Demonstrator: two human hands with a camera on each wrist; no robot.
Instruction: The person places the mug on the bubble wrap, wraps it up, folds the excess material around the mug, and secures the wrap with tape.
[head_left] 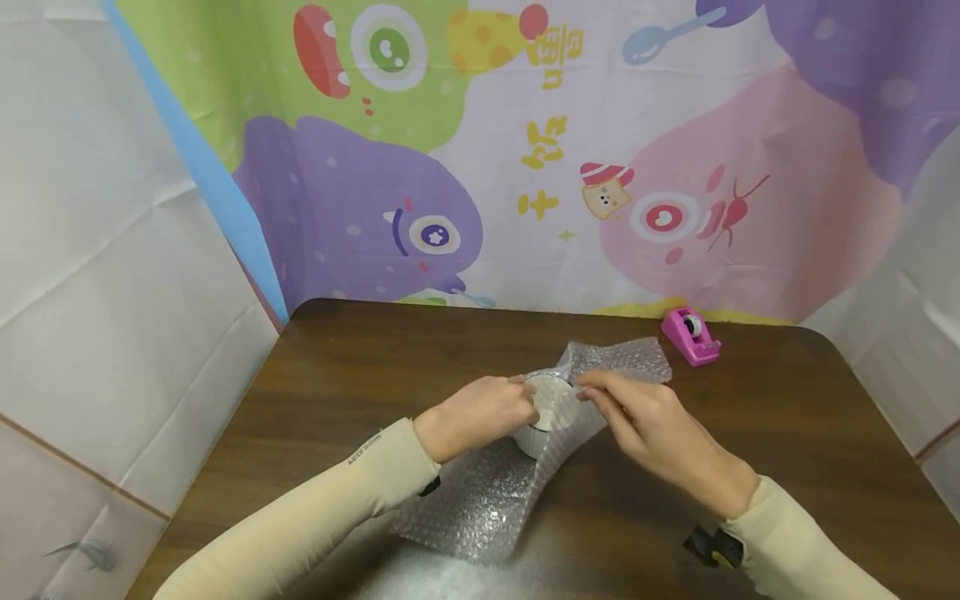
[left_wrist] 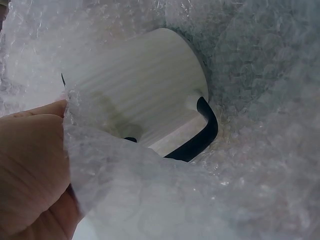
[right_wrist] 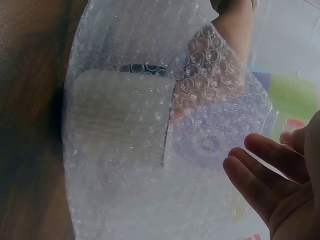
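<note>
The left hand [head_left: 483, 414] is curling its fingers at the rim of the mug [left_wrist: 140, 72], its hold unclear to me; the right hand [head_left: 667, 429] is pinching bubble wrap [head_left: 476, 504]. The mug is sitting mid-surface, the table [head_left: 337, 354] stretching wide to both side edges, a tape dispenser [head_left: 690, 337] sitting near the far edge

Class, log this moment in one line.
left hand: at rim of white ribbed mug | right hand: pinches clear bubble wrap | back right: pink tape dispenser

A brown wood-grain surface [head_left: 360, 354] bore clear bubble wrap [head_left: 480, 504] near its middle and a pink tape dispenser [head_left: 690, 340] by the far edge.
</note>
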